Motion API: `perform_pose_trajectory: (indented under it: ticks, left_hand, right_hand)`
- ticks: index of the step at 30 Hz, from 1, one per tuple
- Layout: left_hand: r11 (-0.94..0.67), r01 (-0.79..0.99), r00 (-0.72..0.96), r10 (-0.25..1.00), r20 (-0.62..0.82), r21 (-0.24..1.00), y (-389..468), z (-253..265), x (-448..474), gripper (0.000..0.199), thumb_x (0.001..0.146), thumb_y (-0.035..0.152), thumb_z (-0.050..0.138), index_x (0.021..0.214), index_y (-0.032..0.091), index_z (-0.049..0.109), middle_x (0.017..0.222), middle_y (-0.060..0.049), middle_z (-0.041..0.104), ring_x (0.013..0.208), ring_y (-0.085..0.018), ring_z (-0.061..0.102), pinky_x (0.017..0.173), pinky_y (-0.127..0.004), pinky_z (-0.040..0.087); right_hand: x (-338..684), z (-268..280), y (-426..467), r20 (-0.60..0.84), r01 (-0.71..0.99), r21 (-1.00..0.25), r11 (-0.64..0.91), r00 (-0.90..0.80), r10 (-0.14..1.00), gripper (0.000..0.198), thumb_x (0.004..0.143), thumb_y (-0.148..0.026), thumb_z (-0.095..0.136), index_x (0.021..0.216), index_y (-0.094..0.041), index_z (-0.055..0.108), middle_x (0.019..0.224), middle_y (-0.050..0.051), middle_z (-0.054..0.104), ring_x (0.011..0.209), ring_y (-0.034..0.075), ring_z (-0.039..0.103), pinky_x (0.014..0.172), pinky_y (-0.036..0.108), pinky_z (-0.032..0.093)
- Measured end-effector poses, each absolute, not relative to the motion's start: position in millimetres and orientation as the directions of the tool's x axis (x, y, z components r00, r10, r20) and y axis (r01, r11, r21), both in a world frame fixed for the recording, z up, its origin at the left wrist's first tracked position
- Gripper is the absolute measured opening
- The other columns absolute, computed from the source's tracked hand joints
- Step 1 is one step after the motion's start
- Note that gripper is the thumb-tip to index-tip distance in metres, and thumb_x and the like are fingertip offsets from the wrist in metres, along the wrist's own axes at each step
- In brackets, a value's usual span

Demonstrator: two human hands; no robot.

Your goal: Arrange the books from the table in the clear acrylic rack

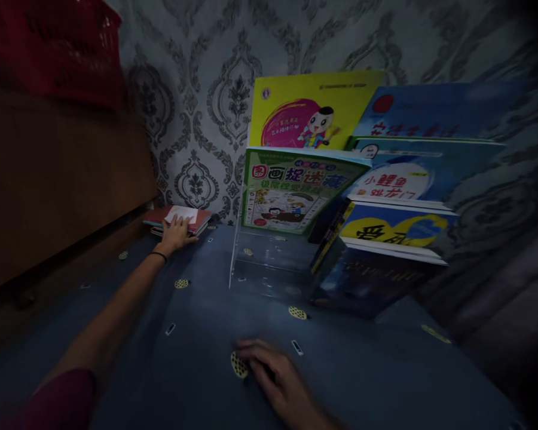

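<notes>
Leftward, 1 low stack of red-covered books [202, 219] beneath the left hand [174, 234], fingers spread over its pale paper slip [183, 211], grip impossible to tell, right hand [275, 376] open, loosely curled, by blue patterned cloth [197, 364]

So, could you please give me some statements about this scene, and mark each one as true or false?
1. The left grip is on the book pile. True.
2. The right grip holds a book. False: nothing is visible in the right grip.
3. The yellow book stands behind the green book. True.
4. The basket is blue. False: the basket is red.
5. The stand is clear. True.
</notes>
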State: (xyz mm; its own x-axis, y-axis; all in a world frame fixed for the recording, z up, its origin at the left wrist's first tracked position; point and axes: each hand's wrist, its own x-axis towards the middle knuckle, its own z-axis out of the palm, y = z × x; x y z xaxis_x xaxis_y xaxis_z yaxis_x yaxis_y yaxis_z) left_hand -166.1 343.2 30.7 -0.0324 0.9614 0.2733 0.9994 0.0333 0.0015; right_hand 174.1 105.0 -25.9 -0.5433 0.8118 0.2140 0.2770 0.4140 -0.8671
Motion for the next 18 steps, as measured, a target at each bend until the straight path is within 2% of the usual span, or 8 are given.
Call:
perform_pose_trajectory:
  ticks: [3, 6, 11, 15, 18]
  left_hand:
    - [0.011, 0.999, -0.002, 0.961, 0.275, -0.031, 343, 33, -168, 0.075, 0.092, 0.052, 0.056, 0.155, 0.019, 0.03, 0.155, -0.022, 0.043, 0.152, -0.041, 0.02, 0.111, -0.077, 0.015]
    - [-0.012, 0.998, 0.028, 0.958, 0.285, -0.057, 338, 37, -171, 0.071, 0.093, 0.047, 0.056, 0.153, 0.019, 0.032, 0.151, -0.023, 0.049, 0.15, -0.04, 0.023, 0.109, -0.078, 0.017]
    - [-0.058, 0.993, 0.085, 0.95, 0.302, -0.099, 327, 42, -176, 0.056, 0.092, 0.034, 0.056, 0.146, 0.02, 0.044, 0.143, -0.021, 0.058, 0.145, -0.039, 0.033, 0.109, -0.075, 0.021]
    - [-0.111, 0.984, 0.149, 0.943, 0.299, -0.139, 317, 46, -179, 0.038, 0.093, 0.022, 0.048, 0.13, 0.019, 0.058, 0.132, -0.018, 0.065, 0.141, -0.035, 0.04, 0.111, -0.07, 0.022]
    - [-0.153, 0.974, 0.196, 0.938, 0.285, -0.168, 308, 47, -181, 0.035, 0.094, 0.016, 0.041, 0.122, 0.02, 0.063, 0.124, -0.017, 0.068, 0.135, -0.033, 0.048, 0.112, -0.063, 0.025]
  right_hand:
    - [174, -25, 105, 0.216, 0.274, -0.869, 0.412, -0.539, 0.814, 0.043, 0.103, -0.047, 0.041, 0.108, -0.021, 0.075, 0.121, 0.015, 0.073, 0.113, 0.026, 0.069, 0.098, 0.043, 0.054]
    - [173, -26, 104, 0.215, 0.28, -0.867, 0.411, -0.535, 0.817, 0.042, 0.103, -0.046, 0.042, 0.107, -0.021, 0.076, 0.122, 0.015, 0.072, 0.113, 0.026, 0.069, 0.099, 0.045, 0.054]
    - [174, -26, 103, 0.201, 0.301, -0.865, 0.401, -0.524, 0.828, 0.039, 0.102, -0.043, 0.044, 0.106, -0.021, 0.075, 0.123, 0.015, 0.072, 0.116, 0.026, 0.068, 0.101, 0.045, 0.052]
    - [174, -28, 103, 0.218, 0.296, -0.861, 0.415, -0.522, 0.825, 0.036, 0.101, -0.041, 0.046, 0.106, -0.022, 0.076, 0.122, 0.013, 0.072, 0.116, 0.026, 0.067, 0.101, 0.045, 0.052]
    - [173, -31, 104, 0.233, 0.283, -0.864, 0.417, -0.508, 0.829, 0.034, 0.101, -0.04, 0.046, 0.105, -0.022, 0.076, 0.121, 0.012, 0.073, 0.116, 0.027, 0.067, 0.101, 0.046, 0.052]
